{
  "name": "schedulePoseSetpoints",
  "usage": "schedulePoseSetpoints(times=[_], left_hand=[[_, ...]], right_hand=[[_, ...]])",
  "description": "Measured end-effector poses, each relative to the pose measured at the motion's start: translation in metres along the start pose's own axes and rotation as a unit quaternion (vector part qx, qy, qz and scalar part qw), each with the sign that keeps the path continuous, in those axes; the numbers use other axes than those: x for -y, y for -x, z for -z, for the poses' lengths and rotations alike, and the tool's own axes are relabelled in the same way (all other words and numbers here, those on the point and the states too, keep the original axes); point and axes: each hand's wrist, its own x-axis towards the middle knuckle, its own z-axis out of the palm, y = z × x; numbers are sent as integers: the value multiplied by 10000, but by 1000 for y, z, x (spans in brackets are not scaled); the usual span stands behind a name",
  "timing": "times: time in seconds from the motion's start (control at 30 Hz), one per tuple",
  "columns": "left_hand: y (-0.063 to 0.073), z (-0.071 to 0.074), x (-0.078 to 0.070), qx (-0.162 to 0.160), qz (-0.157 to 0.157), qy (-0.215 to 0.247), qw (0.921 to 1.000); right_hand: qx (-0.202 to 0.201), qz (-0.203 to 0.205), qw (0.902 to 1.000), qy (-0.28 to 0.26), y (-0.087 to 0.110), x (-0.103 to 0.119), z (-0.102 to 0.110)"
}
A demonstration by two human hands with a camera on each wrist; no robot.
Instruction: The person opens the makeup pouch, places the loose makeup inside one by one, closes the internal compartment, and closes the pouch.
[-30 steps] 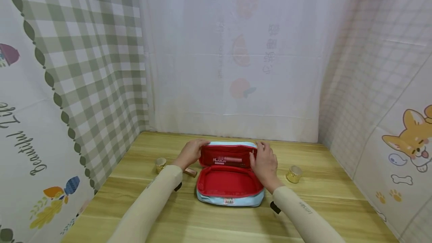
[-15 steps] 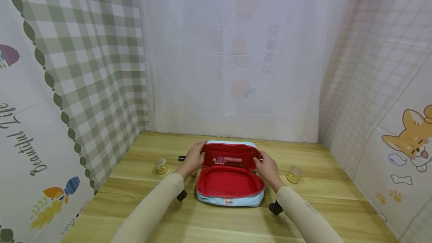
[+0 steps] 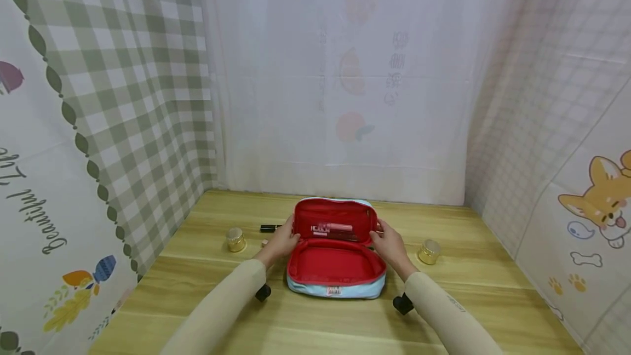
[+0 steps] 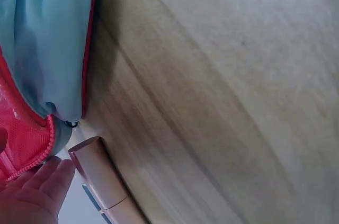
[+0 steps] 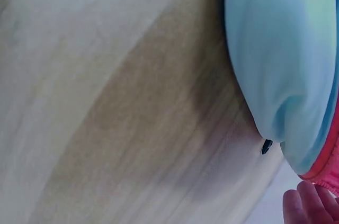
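A light-blue cosmetic bag [image 3: 362, 291] with red lining stands unzipped, its lid [image 3: 340, 210] raised at the back. Pink tubes [image 3: 340, 227] lie in the mesh pocket inside this lid. My left hand [image 3: 282, 242] grips the lid's left side, thumb on the inner face. On the opposite side, my right hand [image 3: 391, 245] holds the lid the same way. In the left wrist view, a rose-gold lipstick tube [image 4: 100, 173] lies beside the left fingertips [image 4: 62, 173]. The right wrist view shows the right fingertips [image 5: 307, 197] at the red zip edge and a dark zip pull [image 5: 267, 146].
Gold-coloured jars stand on the wooden table [image 3: 315, 327], one jar [image 3: 235, 240] to the left and another jar [image 3: 429, 252] to the right. A black tube [image 3: 269, 228] lies behind my left hand. Cloth curtains [image 3: 340, 125] enclose the table at the back and sides.
Both hands have slid from the lid's top corners down to its sides. The lid's top edge sits a little higher in view and more red lining shows.
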Motion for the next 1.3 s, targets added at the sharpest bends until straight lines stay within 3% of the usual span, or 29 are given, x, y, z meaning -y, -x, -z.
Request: schedulePoseSetpoints(times=[0.33,0.63,0.77,1.0,1.3], left_hand=[[-2,-5,-2,613,12,268,9978],[1,-3,-5,782,312,-93,9964],[4,-3,-7,934,171,-386,9947],[9,-7,-7,1018,-433,-1086,9879],[18,-9,-11,1352,-486,-1491,9783]], right_hand=[[291,-157,9994,-104,0,3,-4],[346,-285,9989,106,4,1,0],[356,-219,9990,176,8,0,0],[301,3,9991,297,11,0,-3],[369,-48,9985,399,18,-1,-6]])
